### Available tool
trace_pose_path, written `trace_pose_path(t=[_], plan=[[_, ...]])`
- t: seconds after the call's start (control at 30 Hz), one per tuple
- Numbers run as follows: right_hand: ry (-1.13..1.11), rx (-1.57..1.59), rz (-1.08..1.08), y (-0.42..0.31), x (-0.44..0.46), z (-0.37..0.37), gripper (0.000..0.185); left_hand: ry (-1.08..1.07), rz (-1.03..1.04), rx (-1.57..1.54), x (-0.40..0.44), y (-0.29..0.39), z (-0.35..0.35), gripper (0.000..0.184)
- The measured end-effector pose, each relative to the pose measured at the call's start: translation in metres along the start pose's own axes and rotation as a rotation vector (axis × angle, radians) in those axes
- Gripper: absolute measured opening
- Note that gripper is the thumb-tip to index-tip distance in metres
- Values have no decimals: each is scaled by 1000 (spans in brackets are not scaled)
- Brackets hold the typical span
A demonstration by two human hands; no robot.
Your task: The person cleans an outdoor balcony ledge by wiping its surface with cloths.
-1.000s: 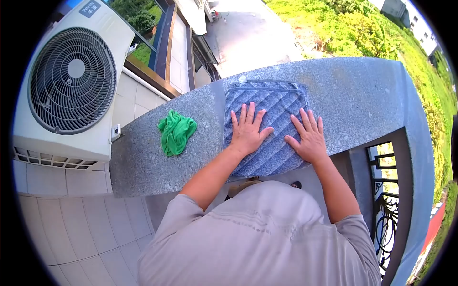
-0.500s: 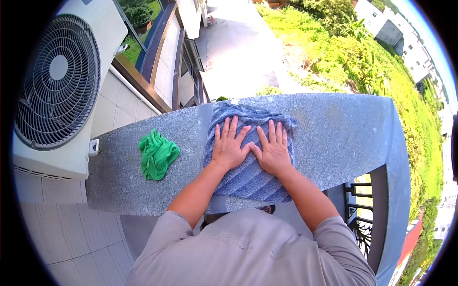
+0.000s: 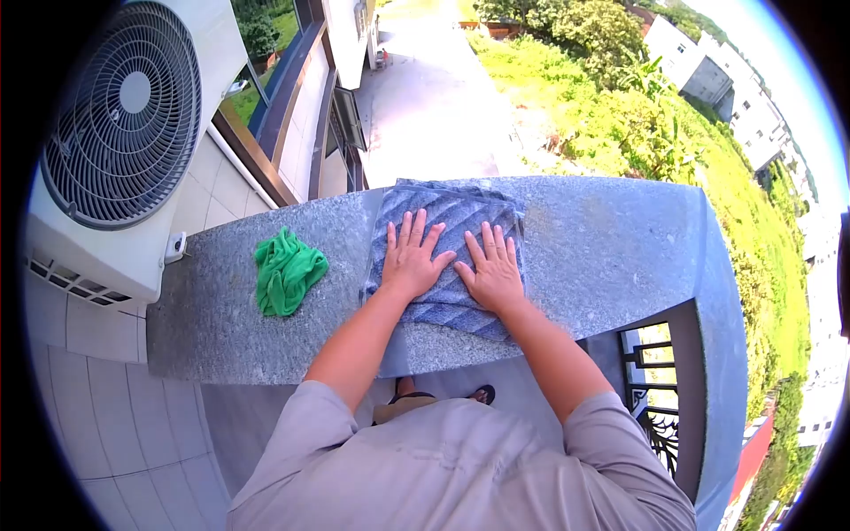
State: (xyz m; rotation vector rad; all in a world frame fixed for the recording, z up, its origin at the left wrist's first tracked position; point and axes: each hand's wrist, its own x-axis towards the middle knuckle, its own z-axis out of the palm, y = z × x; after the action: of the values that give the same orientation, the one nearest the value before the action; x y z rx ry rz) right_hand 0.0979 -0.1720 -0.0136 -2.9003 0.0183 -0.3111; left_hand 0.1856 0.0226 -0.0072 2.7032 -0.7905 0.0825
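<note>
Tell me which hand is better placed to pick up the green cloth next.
Probably the left hand: it lies on the blue towel, on the side nearer the green cloth. The right hand, also on the towel, is farther off and would likely cross the left arm.

A loose, plain grey-taupe shirt [image 3: 452, 478] of thin, softly creased cloth has short, wide, straight-hemmed sleeves [image 3: 320, 411], with a patch of tan legwear [image 3: 400, 410] showing past its front and dark, open footwear [image 3: 483, 394] beyond, probably sandals, though too small to tell for certain.
</note>
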Motion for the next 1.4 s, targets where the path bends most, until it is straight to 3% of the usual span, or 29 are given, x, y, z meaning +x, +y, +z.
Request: trace_pose_path(t=[0.33, 0.47, 0.53, 0.6, 0.67, 0.77, 0.87, 1.07, 1.4], plan=[[-41, 109, -241, -32, -109, -41, 75, 51, 8, 64, -176, 45, -20, 68], [-23, 460, -354, 14, -97, -58, 60, 16, 7, 83, -201, 43, -29, 68], [170, 220, -253, 66, -95, -71, 59, -7, 4, 53, -199, 41, -27, 73], [299, 59, -19, 137, -97, -72, 60, -7, -97, 16, -193, 57, -31, 82], [298, -203, 360, 201, -107, -70, 63, -37, -204, 1, -183, 78, -31, 91], [244, -166, 507, 237, -108, -68, 64, -87, -341, 53, -153, 100, -20, 104], [138, -241, 537, 230, -105, -71, 62, -111, -391, 152, -125, 105, -10, 110], [183, -177, 521, 232, -110, -71, 59, -180, -376, 218, -70, 64, -11, 113], [209, -166, 529, 228, -108, -77, 58, -53, -555, 181, 88, -6, -12, 106]])
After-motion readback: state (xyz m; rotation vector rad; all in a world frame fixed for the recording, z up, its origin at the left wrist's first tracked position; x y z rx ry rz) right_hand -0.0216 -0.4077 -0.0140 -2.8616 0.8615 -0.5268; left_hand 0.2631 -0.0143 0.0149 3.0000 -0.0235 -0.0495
